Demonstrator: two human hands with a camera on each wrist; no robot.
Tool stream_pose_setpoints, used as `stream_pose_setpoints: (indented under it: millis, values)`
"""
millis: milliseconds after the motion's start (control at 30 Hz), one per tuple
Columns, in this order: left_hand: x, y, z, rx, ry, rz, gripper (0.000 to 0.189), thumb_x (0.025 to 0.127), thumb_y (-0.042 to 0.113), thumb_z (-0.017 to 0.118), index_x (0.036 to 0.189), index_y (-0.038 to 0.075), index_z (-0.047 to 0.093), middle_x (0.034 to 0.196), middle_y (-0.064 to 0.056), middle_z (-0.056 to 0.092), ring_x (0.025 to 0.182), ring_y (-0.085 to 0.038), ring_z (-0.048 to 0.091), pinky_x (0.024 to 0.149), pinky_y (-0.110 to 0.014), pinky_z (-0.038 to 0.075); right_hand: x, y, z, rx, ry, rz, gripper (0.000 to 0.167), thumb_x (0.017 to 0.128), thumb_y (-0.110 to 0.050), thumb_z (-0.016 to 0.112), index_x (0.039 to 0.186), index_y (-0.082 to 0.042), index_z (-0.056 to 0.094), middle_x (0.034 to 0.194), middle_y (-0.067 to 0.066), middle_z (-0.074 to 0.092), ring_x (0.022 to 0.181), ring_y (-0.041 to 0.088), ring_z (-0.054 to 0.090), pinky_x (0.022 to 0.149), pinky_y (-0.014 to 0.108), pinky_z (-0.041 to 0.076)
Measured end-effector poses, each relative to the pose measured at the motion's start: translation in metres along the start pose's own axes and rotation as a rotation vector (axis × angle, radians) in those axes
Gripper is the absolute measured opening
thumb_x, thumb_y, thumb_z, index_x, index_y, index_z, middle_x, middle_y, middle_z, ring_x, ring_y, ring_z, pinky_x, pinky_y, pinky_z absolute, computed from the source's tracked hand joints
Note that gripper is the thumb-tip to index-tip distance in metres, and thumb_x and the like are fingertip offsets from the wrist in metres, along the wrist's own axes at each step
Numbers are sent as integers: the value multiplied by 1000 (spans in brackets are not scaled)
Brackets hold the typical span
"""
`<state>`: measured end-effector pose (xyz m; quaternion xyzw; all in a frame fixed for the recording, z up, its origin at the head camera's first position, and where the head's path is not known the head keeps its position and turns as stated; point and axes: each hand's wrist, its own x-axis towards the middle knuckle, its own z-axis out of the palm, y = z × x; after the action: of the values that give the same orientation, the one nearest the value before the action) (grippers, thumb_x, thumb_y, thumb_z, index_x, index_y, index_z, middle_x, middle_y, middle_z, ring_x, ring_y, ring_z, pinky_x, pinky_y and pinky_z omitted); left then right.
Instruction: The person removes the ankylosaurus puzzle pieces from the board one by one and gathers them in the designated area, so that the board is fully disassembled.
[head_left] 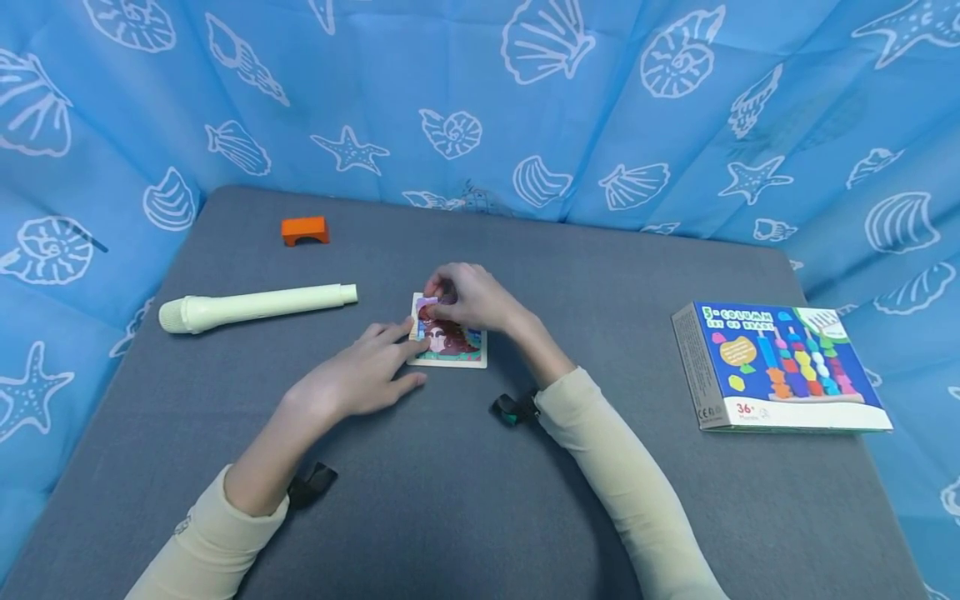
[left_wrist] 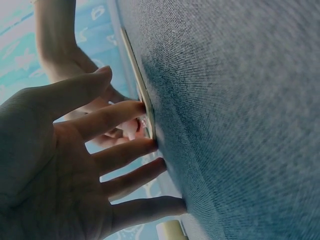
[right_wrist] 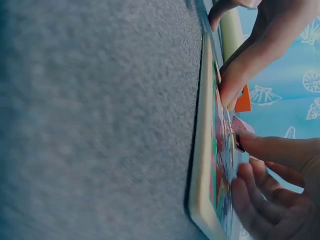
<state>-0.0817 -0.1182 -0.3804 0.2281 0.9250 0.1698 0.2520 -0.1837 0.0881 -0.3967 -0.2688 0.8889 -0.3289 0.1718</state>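
A small wooden picture puzzle point(head_left: 459, 363) with a pale frame lies flat on the table, its picture showing a figure with long dark red hair. My right hand point(head_left: 477, 297) pinches a puzzle piece point(right_wrist: 240, 125) between thumb and fingers at the puzzle's far left part. In the right wrist view the piece stands tilted above the picture. My left hand point(head_left: 358, 369) is spread with nearly straight fingers, and its fingertips touch the puzzle's left edge and picture. The left wrist view shows its fingers point(left_wrist: 132, 177) extended down to the frame and the table.
A pale green toy microphone point(head_left: 258, 308) lies to the left. Behind it is an orange arch block point(head_left: 305, 230). A bead-set box point(head_left: 787, 367) sits at the right. Shell-patterned blue fabric point(head_left: 480, 100) hangs behind the grey table point(head_left: 435, 500).
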Motion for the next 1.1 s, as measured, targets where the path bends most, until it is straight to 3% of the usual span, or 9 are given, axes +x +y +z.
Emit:
stream_pose_setpoints:
  millis: [233, 467, 867, 1100]
  values:
    - [0, 0, 1, -7, 0, -10, 60, 111, 38, 62, 165, 16, 48, 181, -20, 21, 162, -47, 32, 127, -70, 37, -8, 8, -1, 196, 51, -71, 14, 97, -4, 80, 111, -3, 78, 100, 10, 74, 87, 17, 69, 80, 23, 59]
    - [2, 1, 2, 0, -5, -19, 60, 111, 39, 62, 165, 16, 48, 181, -20, 23, 163, -47, 31, 128, -70, 36, -25, 23, -15, 307, 89, -11, 15, 96, -3, 81, 110, -1, 79, 100, 14, 75, 90, 21, 72, 80, 24, 61]
    - [2, 2, 1, -10, -4, -23, 60, 111, 38, 63, 164, 15, 49, 181, -19, 23, 164, -46, 30, 129, -68, 36, -54, 68, -46, 289, 153, 120, 18, 98, -1, 77, 116, 4, 78, 108, 22, 75, 93, 24, 76, 74, 18, 59]
    - [1, 2, 1, -14, 3, -23, 59, 111, 38, 62, 164, 15, 49, 181, -19, 24, 164, -46, 30, 129, -68, 35, -58, 78, -53, 220, 161, 171, 17, 98, -4, 79, 113, 2, 79, 106, 19, 76, 89, 19, 72, 71, 18, 54]
